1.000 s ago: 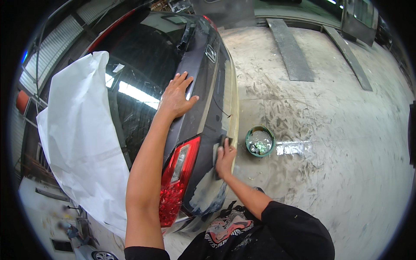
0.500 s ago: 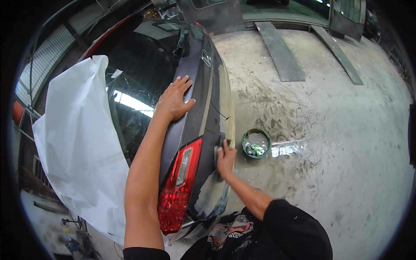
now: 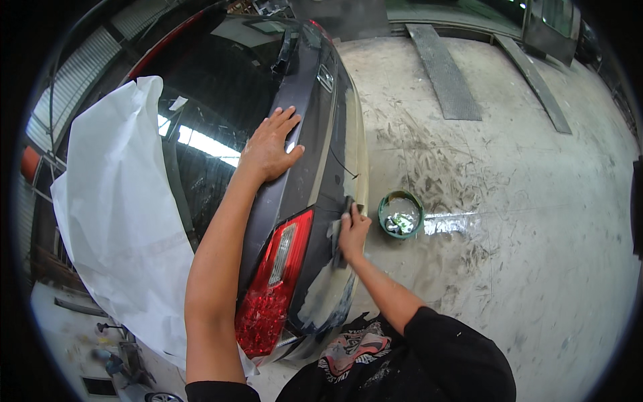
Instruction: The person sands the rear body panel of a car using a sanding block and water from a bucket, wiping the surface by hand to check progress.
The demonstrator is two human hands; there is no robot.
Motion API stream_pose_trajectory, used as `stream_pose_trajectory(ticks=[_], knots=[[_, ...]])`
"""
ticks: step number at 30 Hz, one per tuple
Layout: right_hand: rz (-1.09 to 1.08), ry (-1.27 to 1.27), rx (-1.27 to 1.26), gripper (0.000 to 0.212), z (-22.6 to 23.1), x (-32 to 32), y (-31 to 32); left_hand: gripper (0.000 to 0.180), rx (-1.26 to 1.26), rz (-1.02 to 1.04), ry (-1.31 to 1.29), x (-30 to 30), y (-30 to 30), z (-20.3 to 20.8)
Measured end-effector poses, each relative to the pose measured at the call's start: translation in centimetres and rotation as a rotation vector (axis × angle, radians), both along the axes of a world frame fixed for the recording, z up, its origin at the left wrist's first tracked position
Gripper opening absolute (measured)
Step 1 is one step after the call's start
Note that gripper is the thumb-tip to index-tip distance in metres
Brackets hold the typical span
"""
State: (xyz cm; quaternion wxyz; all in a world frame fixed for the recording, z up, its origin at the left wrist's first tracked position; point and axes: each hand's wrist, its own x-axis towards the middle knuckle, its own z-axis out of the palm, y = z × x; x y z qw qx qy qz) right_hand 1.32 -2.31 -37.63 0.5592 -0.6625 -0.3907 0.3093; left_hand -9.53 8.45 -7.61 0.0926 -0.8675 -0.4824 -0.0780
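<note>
My left hand lies flat on the dark grey boot lid of a car, fingers spread, beside the rear window. Lower right, my right hand grips a long dark sanding block, pressed against the rear bumper. The fingers partly hide the block. Pale filler patches show on the bumper below my right hand. A red tail light sits between my two arms. A thin dark wire pokes out of the bumper above the block.
A round green tub of water stands on the floor right of the bumper, amid wet, muddy smears. White masking paper drapes over the car's left side. Two metal ramps lie on the floor at the far right.
My right hand has slid the sanding block slightly along the bumper, and its grip looks turned. The left hand stays on the boot lid. The whole view has shifted a little.
</note>
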Motion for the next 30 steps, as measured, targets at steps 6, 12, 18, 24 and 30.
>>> stream_pose_trajectory(ticks=[6, 12, 18, 24, 30], knots=[[-0.003, -0.091, 0.131, 0.048, 3.2, -2.9, -2.3, 0.065, -0.044, 0.049, -0.009, -1.2, -0.9, 0.0], [-0.030, -0.069, -0.241, 0.046, -1.8, 3.0, 3.2, 0.063, -0.030, -0.048, -0.050, 1.3, 1.0, -0.5], [0.015, 0.015, 0.008, 0.049, -0.5, 0.0, -0.9, 0.063, -0.017, -0.002, -0.036, 0.2, -0.2, 0.0], [0.017, -0.043, 0.132, 0.050, 1.6, -3.4, -5.9, 0.063, -0.054, 0.042, 0.000, -1.1, -0.5, -0.5], [-0.033, 0.122, -0.188, 0.051, -3.1, 2.4, 0.9, 0.064, -0.021, -0.006, -0.044, 1.6, 0.7, -0.4]])
